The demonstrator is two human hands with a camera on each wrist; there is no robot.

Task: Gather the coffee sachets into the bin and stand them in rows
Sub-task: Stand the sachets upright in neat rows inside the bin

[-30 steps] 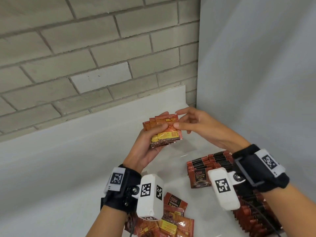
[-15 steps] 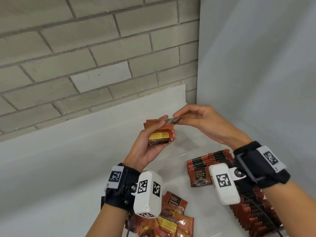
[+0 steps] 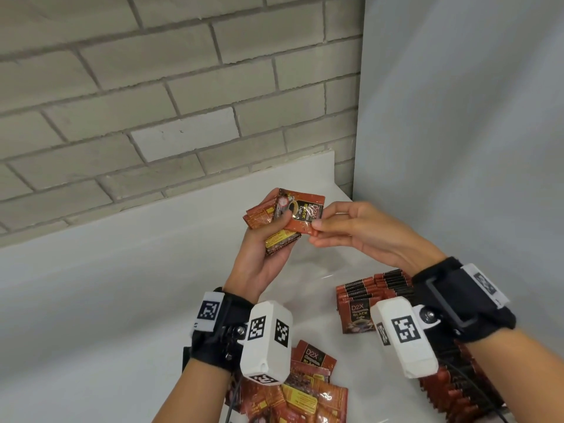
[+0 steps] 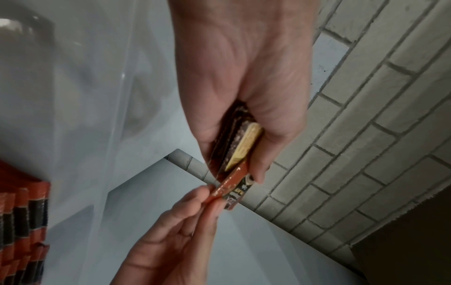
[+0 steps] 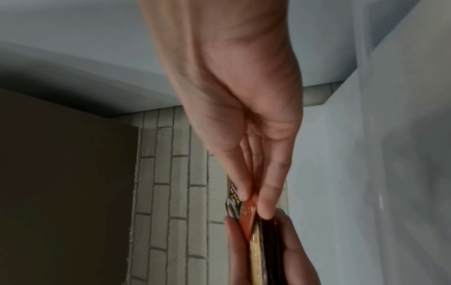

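1. Sachet [image 3: 305, 215] on top of the held stack shows its printed face to the room, tilted — long axis running from far left down to near right.
2. Stack of sachets [image 3: 276, 239] is held above the clear bin's floor [image 3: 314, 276]; standing rows [image 3: 375, 288] fill the right side, loose sachets [image 3: 308, 389] lie near, with bare floor between.
3. Left hand [image 3: 259, 261] curls round the stack, thumb across it.
4. Right hand [image 3: 357, 230] pinches the top sachet's near-right corner — other fingers loosely bent.
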